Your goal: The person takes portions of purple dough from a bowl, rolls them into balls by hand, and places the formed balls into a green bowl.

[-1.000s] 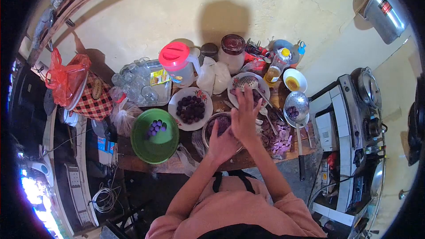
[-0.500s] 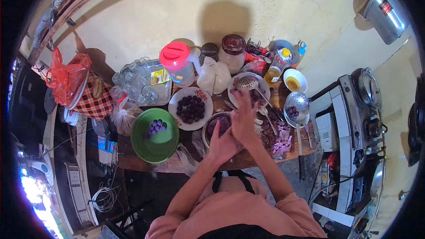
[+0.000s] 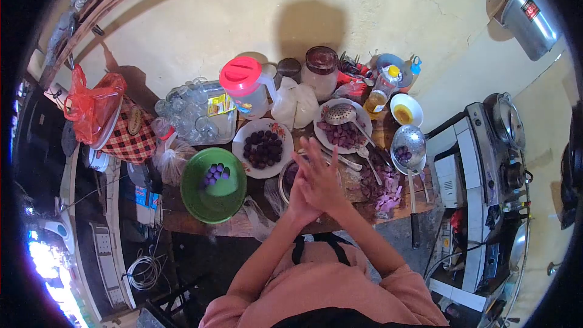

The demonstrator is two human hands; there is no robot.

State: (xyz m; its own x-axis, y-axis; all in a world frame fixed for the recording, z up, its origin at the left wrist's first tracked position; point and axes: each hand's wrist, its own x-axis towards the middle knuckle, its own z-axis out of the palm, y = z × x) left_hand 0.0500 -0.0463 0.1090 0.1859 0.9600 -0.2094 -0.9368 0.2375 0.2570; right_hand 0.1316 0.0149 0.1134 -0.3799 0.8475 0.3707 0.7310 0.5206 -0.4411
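Note:
Palm to palm, my left hand (image 3: 300, 199) and my right hand (image 3: 323, 187) press together over a bowl of purple dough (image 3: 291, 172). My right hand covers much of the left one, and its fingers point up and away. Whatever lies between the palms is hidden. Left of them a green basin (image 3: 200, 206) holds several purple balls (image 3: 215, 174). A floral plate (image 3: 267, 173) with dark round balls (image 3: 262, 149) stands just behind. Beyond my fingertips, a skimmer (image 3: 341, 113) rests on a plate of purple chunks (image 3: 343, 135).
Purple peelings (image 3: 388, 199) lie at the table's right front. Another skimmer (image 3: 409, 146) sits on a bowl, its handle past the table edge. Behind are a red-lidded pitcher (image 3: 250, 100), a jar (image 3: 319, 76), an oil bottle (image 3: 378, 98) and glasses (image 3: 191, 109). A stove (image 3: 492, 164) stands right.
My right hand has come down and left over my left hand, so the palms now overlap more. The plate of purple chunks behind shows more fully.

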